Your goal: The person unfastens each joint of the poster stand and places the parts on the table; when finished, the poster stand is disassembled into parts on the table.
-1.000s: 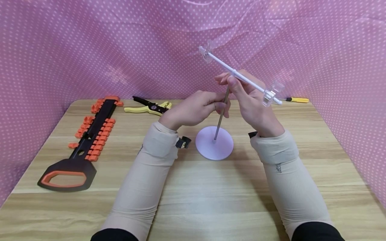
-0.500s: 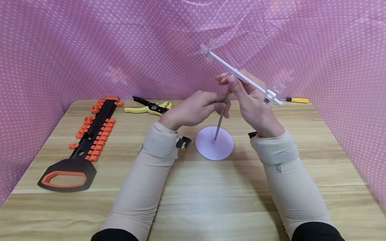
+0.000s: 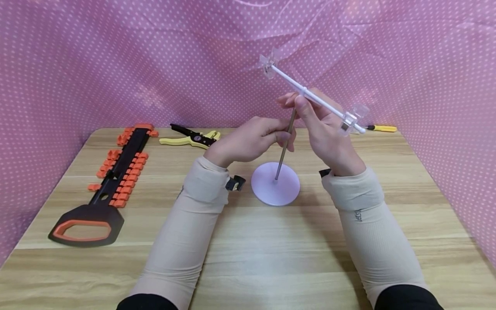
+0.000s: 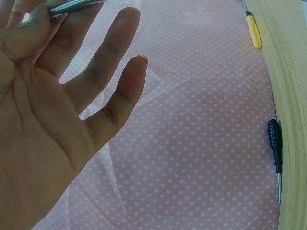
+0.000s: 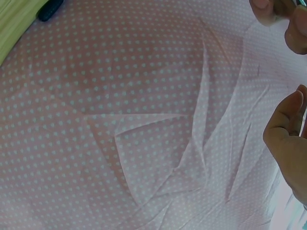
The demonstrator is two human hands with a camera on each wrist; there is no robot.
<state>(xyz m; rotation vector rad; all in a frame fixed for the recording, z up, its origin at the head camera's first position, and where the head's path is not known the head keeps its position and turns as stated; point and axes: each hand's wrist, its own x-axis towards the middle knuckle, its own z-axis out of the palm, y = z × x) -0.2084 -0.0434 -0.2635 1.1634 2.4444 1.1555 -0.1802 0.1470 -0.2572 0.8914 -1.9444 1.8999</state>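
Stand (image 3: 284,150): in both hands, abt mid-table

Beige sleeves (image 3: 176,249) nearest. Left of them, blk/orange rack (image 3: 112,184) lies on table (image 3: 248,267), handle end nearest. Stand's pale round base (image 3: 275,191) sits btwn forearms; can't tell if it touches table. Thin metal rod (image 3: 280,165) rises from base, leaning R. L hand (image 3: 249,140) pinches rod w/ thumb & fingertips; outer fingers straighter, spread apart per L wrist view. R hand (image 3: 327,133), just above & to R, has thumb & fingers clamped on white bar (image 3: 286,79) nr its middle, exact contact partly hidden. Bar slopes down to R, clear clip (image 3: 350,120) on ea. end. Nr far edge: yel/blk pliers (image 3: 190,140) L, yel driver (image 3: 383,128) R. Pink dotted cloth (image 3: 193,64) behind.
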